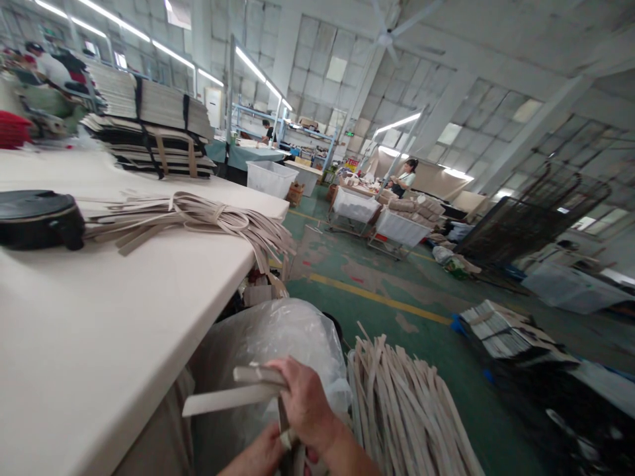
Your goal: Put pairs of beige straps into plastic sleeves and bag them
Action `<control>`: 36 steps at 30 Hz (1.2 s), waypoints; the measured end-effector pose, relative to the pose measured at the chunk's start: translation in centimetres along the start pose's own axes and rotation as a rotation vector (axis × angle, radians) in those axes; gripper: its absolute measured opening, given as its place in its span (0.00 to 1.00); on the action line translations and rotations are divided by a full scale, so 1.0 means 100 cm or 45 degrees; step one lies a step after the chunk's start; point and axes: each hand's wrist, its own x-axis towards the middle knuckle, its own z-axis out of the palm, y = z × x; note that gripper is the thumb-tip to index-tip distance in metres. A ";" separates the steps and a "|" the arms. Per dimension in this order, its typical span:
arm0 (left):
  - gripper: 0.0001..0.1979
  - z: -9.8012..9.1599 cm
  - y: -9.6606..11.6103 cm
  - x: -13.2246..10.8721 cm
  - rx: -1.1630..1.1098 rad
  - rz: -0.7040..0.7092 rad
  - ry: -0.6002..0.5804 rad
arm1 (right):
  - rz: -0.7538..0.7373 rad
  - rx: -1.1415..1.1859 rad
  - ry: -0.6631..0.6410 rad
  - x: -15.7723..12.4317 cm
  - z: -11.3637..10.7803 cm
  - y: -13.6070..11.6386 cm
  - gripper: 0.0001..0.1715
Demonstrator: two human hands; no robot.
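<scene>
Beige fabric strips (pixel 231 398) are gripped in my right hand (pixel 305 400), their flat ends pointing left over a clear plastic bag (pixel 268 330). Lower and slightly left, my left hand (pixel 265 449) is closed around the lower part of the same strips, close to my right wrist. A large bundle of loose beige strips (pixel 407 403) stands just right of my hands. On the cream-covered table (pixel 173 284) lies another tied bundle of strips (pixel 218 215), its ends hanging over the table's edge.
A round black container (pixel 40 218) sits at the table's left. Strapped stacks of panels (pixel 153 125) stand at its back. Beyond are white bins (pixel 270 178) and a person (pixel 405 175) at a worktable. Another strapped stack (pixel 510 330) is at the right.
</scene>
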 end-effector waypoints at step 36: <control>0.39 -0.050 0.013 -0.025 0.767 0.184 0.135 | 0.721 1.123 -0.121 -0.087 0.046 0.006 0.20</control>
